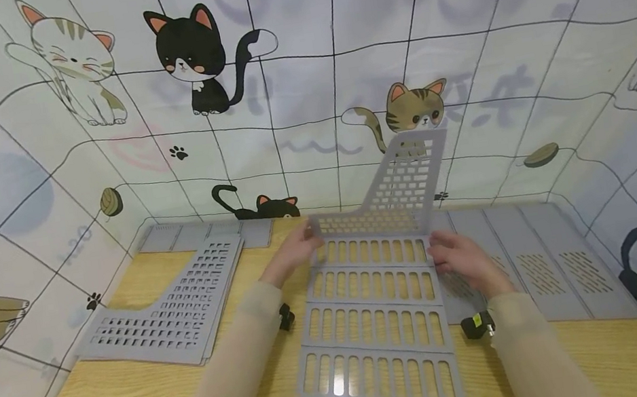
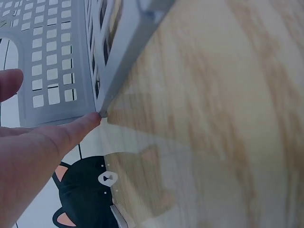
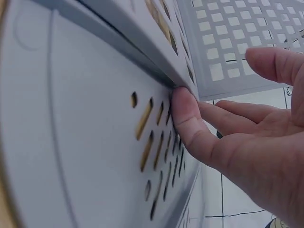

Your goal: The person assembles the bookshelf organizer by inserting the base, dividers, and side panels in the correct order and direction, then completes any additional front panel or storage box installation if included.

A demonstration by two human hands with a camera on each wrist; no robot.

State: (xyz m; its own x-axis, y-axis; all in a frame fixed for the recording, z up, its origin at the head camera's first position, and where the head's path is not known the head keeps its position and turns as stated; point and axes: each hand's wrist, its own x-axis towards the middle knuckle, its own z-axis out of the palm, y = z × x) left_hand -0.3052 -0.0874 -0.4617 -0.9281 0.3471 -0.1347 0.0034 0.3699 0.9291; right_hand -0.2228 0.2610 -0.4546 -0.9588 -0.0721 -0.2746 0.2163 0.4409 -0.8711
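Observation:
A grey slotted panel point(image 1: 386, 351) in several sections lies on the wooden table, its long side towards me. At its far end a grey brick-pattern panel point(image 1: 429, 182) stands upright, one end taller than the other. My left hand point(image 1: 296, 248) is at the left corner where both meet; in the left wrist view one fingertip point(image 2: 92, 119) touches that corner, with the thumb apart. Across from it, my right hand point(image 1: 462, 257) has a fingertip point(image 3: 184, 100) pressed at the right corner. Its thumb point(image 3: 266, 61) stands away, and other fingers reach behind the brick-pattern panel.
Several stacked grey cutout panels point(image 1: 91, 339) lie at the left. Flat grey panels point(image 1: 546, 230) with small slits spread at the right, close under my right hand. More grey panels point(image 1: 191, 235) lie at the back left. A cat-print sheet point(image 1: 302, 91) surrounds the table.

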